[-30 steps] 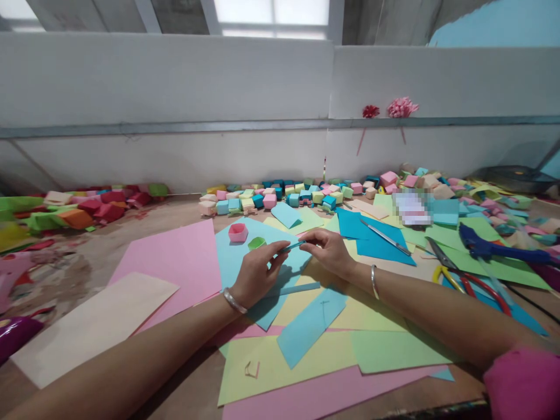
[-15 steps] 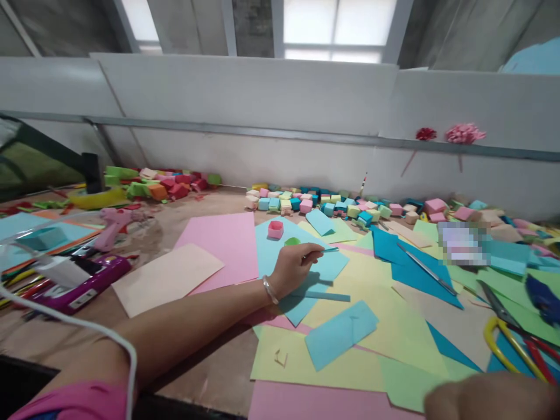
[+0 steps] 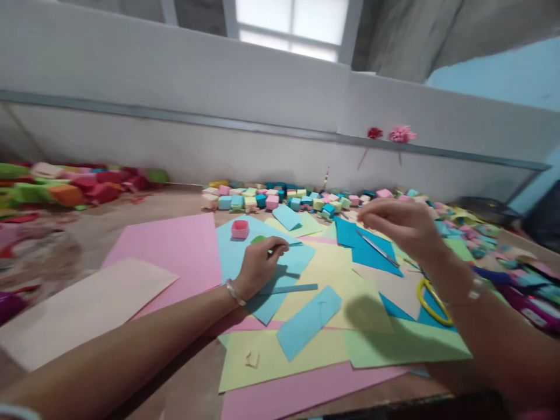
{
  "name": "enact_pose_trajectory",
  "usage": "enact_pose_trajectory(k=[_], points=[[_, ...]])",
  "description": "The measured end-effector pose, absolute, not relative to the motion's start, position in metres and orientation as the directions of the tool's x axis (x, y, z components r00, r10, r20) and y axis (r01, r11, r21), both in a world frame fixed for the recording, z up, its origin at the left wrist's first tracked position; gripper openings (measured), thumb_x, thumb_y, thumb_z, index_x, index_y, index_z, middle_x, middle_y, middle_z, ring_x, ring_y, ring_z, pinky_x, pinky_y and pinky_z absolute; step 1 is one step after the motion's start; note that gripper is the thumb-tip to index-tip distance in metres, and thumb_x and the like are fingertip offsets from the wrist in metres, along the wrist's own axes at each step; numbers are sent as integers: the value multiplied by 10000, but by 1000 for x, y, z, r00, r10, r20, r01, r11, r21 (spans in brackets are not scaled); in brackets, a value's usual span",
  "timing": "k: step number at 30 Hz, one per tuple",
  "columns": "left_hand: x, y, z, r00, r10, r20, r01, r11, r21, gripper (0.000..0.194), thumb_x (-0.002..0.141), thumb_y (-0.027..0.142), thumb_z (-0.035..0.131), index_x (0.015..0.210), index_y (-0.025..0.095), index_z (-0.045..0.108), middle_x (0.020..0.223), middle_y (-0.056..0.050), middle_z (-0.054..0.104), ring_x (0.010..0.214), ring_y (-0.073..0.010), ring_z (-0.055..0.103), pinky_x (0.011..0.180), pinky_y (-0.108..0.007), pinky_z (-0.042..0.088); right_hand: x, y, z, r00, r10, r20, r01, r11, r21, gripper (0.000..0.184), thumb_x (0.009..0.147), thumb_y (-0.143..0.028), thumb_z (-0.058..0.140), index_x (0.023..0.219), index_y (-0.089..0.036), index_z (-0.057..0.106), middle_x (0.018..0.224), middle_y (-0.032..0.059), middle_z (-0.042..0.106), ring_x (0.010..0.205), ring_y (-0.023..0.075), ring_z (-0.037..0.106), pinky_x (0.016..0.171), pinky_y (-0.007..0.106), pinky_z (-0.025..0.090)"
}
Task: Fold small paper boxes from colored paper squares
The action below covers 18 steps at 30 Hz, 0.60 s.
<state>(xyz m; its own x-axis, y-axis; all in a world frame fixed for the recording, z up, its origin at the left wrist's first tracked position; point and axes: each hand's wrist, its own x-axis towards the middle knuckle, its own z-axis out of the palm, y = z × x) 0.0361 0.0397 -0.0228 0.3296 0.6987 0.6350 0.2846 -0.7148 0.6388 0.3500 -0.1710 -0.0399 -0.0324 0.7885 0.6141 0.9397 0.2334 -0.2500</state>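
Observation:
My left hand (image 3: 259,263) is closed in a pinch above the light-blue sheet (image 3: 231,259), holding a thin blue paper strip (image 3: 294,243) whose end sticks out to the right. Partly behind that hand sits a small green paper ring (image 3: 258,238), with a pink paper box (image 3: 240,229) to its left. My right hand (image 3: 400,220) is raised over the dark-blue paper and craft knife (image 3: 377,248). Its fingers are drawn together and blurred, so what they hold, if anything, cannot be made out. Another blue strip (image 3: 291,289) lies below my left hand.
Layered coloured sheets cover the middle, including a pink sheet (image 3: 166,245) and a blue rectangle (image 3: 310,322). Small paper boxes (image 3: 271,202) line the back by the white wall (image 3: 175,70). Yellow-handled scissors (image 3: 433,303) lie beneath my right forearm. Red and green paper pieces (image 3: 96,184) are heaped at left.
My right hand left the strip, dropped to the lower right, then rose over the dark-blue paper. My left hand keeps the strip. The view swung left and back.

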Motion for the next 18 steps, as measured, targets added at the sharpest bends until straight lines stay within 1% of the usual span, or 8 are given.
enact_pose_trajectory(k=[2, 3, 5, 7, 9, 13, 15, 18], points=[[37, 42, -21, 315, 702, 638, 252, -711, 657, 88, 821, 195, 616, 807, 207, 701, 774, -35, 692, 694, -165, 609, 613, -255, 450, 344, -89, 20, 139, 917, 374, 990, -140, -23, 305, 979, -293, 422, 979, -162, 698, 1030, 133, 674, 940, 208, 637, 766, 301, 461], [37, 43, -20, 310, 702, 641, 238, -710, 663, 81, 807, 196, 626, 791, 210, 704, 812, -42, 684, 723, -167, 605, 611, -252, 447, 344, -55, 35, 230, 933, 279, 962, -261, 81, 307, 971, -278, 430, 981, -133, 700, 1029, 163, 671, 948, 228, 642, 757, 310, 455], [38, 41, -17, 301, 706, 641, 220, -705, 674, 74, 786, 196, 641, 765, 215, 710, 834, -46, 653, 730, -161, 584, 595, -246, 435, 346, -15, 39, 312, 928, 206, 928, -344, 142, 284, 942, -244, 472, 978, -81, 702, 1005, 222, 668, 945, 277, 655, 741, 335, 453], [38, 39, -15, 291, 718, 632, 209, -692, 691, 80, 776, 191, 646, 752, 216, 719, 791, -38, 617, 695, -149, 552, 588, -246, 418, 350, -7, 21, 347, 926, 147, 913, -370, 175, 226, 897, -159, 507, 985, -84, 701, 978, 221, 681, 940, 285, 670, 747, 332, 451], [39, 37, -13, 279, 740, 612, 194, -668, 718, 83, 769, 183, 651, 750, 217, 725, 764, -32, 602, 689, -146, 533, 608, -252, 411, 354, -15, 1, 359, 928, 103, 907, -373, 198, 234, 857, -84, 510, 998, -96, 696, 981, 212, 689, 947, 280, 675, 752, 321, 447], [40, 37, -12, 266, 809, 524, 114, -566, 817, 32, 728, 198, 691, 727, 209, 722, 767, -26, 605, 706, -144, 521, 618, -250, 407, 359, -27, -7, 347, 935, 71, 907, -354, 227, 238, 810, -44, 506, 943, -88, 698, 960, 206, 685, 910, 275, 673, 701, 302, 429], [40, 38, -13, 269, 857, 440, 52, -469, 882, 43, 715, 231, 711, 735, 193, 713, 743, -20, 597, 665, -130, 503, 580, -240, 399, 356, -25, -1, 334, 937, 101, 907, -349, 238, 227, 801, -49, 499, 919, -82, 690, 952, 206, 673, 901, 275, 659, 691, 306, 414], [39, 39, -15, 294, 919, 263, -53, -259, 964, 175, 712, 311, 731, 788, 159, 691, 629, 13, 527, 541, -90, 425, 486, -212, 352, 341, -23, 4, 269, 937, 221, 917, -320, 239, 259, 844, -78, 445, 1016, -86, 639, 1034, 199, 636, 962, 270, 609, 699, 310, 389]])
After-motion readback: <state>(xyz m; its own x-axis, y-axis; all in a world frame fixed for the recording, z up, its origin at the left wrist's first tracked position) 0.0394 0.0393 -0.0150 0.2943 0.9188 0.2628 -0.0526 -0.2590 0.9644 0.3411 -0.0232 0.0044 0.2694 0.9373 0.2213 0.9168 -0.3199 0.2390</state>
